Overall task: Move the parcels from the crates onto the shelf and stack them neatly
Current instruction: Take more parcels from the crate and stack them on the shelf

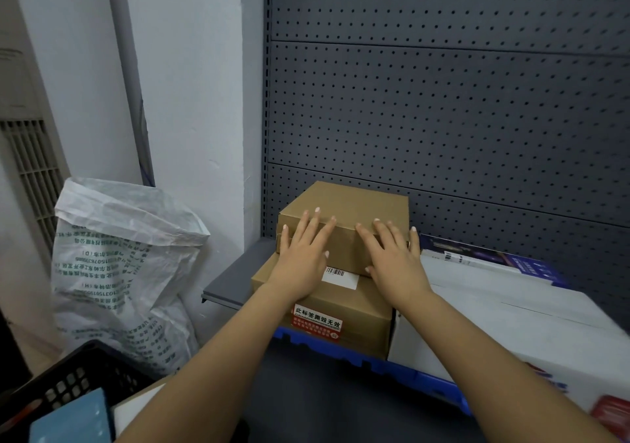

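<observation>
A plain brown cardboard parcel (351,204) lies on top of a larger brown parcel (358,309) that bears a barcode label and a red sticker. Both stand at the left end of the grey shelf (235,279). My left hand (301,255) lies flat with straight fingers against the upper parcel's front left side. My right hand (395,258) presses flat on its front right side, fingers spread. A black crate (71,384) at the bottom left holds a blue parcel (71,418) and a white one.
A large white box (511,320) fills the shelf to the right, with a blue-purple box (504,258) behind it. A blue crate edge (375,364) runs below the parcels. A printed white sack (126,265) leans by the wall on the left. Dark pegboard (443,101) backs the shelf.
</observation>
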The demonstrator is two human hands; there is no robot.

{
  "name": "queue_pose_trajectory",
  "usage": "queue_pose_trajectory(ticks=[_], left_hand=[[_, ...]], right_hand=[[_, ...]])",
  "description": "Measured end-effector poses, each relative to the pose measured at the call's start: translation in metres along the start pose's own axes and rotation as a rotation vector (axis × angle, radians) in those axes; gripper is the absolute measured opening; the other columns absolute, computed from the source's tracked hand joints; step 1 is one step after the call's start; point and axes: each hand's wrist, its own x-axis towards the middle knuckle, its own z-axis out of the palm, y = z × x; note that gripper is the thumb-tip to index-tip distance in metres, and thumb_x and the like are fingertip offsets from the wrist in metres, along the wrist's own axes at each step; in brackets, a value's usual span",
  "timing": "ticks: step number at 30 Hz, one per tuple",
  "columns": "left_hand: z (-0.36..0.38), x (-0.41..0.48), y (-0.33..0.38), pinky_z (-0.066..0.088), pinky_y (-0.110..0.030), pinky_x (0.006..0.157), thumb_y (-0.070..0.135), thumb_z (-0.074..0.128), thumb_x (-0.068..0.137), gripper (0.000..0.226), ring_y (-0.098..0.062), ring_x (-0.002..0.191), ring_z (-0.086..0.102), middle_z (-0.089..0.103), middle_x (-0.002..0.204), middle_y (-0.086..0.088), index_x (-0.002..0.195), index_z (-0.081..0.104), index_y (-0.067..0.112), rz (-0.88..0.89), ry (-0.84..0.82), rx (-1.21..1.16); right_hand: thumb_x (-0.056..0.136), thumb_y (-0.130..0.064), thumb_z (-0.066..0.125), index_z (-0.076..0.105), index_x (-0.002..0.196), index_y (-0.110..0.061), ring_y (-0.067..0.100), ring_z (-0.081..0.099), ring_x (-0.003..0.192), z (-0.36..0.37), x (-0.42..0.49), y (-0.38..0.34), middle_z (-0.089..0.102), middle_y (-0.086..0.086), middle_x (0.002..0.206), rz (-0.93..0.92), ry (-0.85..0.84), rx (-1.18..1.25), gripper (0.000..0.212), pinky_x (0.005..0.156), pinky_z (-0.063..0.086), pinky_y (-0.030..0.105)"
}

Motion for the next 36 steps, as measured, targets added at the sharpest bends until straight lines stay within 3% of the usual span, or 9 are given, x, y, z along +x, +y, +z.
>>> queue_pose_trajectory(ticks=[3, 7, 12, 16, 20, 24, 29, 36], left_hand=[[-0.015, -0.018, 0.006, -0.005, -0.049, 0.115, 0.023, 0.039, 0.099, 0.062, -0.015, 0.146, -0.009, 0.003, 0.160, 0.003, 0.151, 0.005, 0.031, -0.026, 0.082, -0.046], [-0.031, -0.076, 0.002, -0.002, -0.048, 0.116, 0.024, 0.043, 0.098, 0.055, -0.012, 0.146, 0.002, 0.021, 0.156, 0.005, 0.148, 0.021, 0.029, -0.082, 0.166, -0.125], [-0.056, -0.172, -0.021, 0.003, -0.050, 0.115, 0.045, 0.033, 0.089, 0.057, -0.020, 0.143, 0.021, 0.038, 0.149, -0.001, 0.143, 0.038, 0.025, -0.205, 0.153, -0.067], [-0.094, -0.253, -0.042, 0.006, -0.052, 0.116, 0.045, 0.037, 0.092, 0.053, -0.021, 0.142, 0.022, 0.038, 0.148, 0.002, 0.142, 0.039, 0.026, -0.336, 0.153, 0.009], [-0.131, -0.338, -0.062, 0.010, -0.054, 0.115, 0.036, 0.050, 0.095, 0.049, -0.022, 0.140, 0.026, 0.041, 0.145, 0.001, 0.141, 0.041, 0.025, -0.494, 0.185, 0.107], [-0.153, -0.418, -0.074, 0.017, -0.055, 0.112, 0.046, 0.043, 0.089, 0.055, -0.024, 0.138, 0.033, 0.048, 0.141, -0.002, 0.138, 0.045, 0.023, -0.611, 0.220, 0.158], [-0.167, -0.496, -0.082, 0.004, -0.047, 0.116, 0.036, 0.052, 0.094, 0.053, -0.018, 0.143, 0.020, 0.038, 0.148, 0.003, 0.144, 0.036, 0.026, -0.783, 0.207, 0.183], [-0.180, -0.583, -0.095, 0.012, -0.049, 0.117, 0.037, 0.050, 0.094, 0.054, -0.018, 0.142, 0.021, 0.038, 0.147, 0.003, 0.144, 0.034, 0.026, -0.972, 0.214, 0.215]], right_hand=[[0.092, -0.024, 0.058, 0.012, 0.151, -0.030, 0.027, 0.010, 0.145, -0.011, -0.011, -0.011, 0.016, 0.007, 0.157, -0.040, 0.015, 0.028, 0.074, 0.115, -0.003, 0.051], [0.093, -0.019, 0.055, 0.022, 0.150, -0.026, 0.025, 0.019, 0.143, -0.028, -0.039, -0.039, 0.024, 0.007, 0.155, -0.135, 0.022, 0.208, 0.066, 0.119, 0.004, 0.040], [0.093, -0.021, 0.055, 0.031, 0.144, -0.021, 0.025, 0.029, 0.136, -0.044, -0.081, -0.091, 0.032, 0.006, 0.149, -0.253, -0.020, 0.352, 0.056, 0.113, 0.019, 0.034], [0.093, -0.026, 0.056, 0.028, 0.147, -0.022, 0.025, 0.030, 0.136, -0.045, -0.112, -0.148, 0.031, 0.006, 0.151, -0.336, -0.039, 0.433, 0.060, 0.111, 0.023, 0.035], [0.090, -0.024, 0.061, 0.037, 0.143, -0.016, 0.029, 0.037, 0.132, -0.045, -0.150, -0.216, 0.038, 0.011, 0.146, -0.474, -0.055, 0.486, 0.058, 0.109, 0.028, 0.037], [0.086, -0.019, 0.065, 0.045, 0.138, -0.013, 0.035, 0.046, 0.122, -0.045, -0.185, -0.278, 0.045, 0.014, 0.139, -0.575, -0.080, 0.584, 0.056, 0.102, 0.035, 0.040], [0.091, -0.023, 0.062, 0.040, 0.142, -0.016, 0.033, 0.040, 0.129, -0.041, -0.218, -0.337, 0.040, 0.013, 0.144, -0.677, -0.154, 0.655, 0.057, 0.106, 0.032, 0.040], [0.091, -0.025, 0.061, 0.041, 0.142, -0.017, 0.027, 0.042, 0.127, -0.037, -0.257, -0.412, 0.043, 0.008, 0.141, -0.831, -0.190, 0.729, 0.056, 0.105, 0.034, 0.036]])
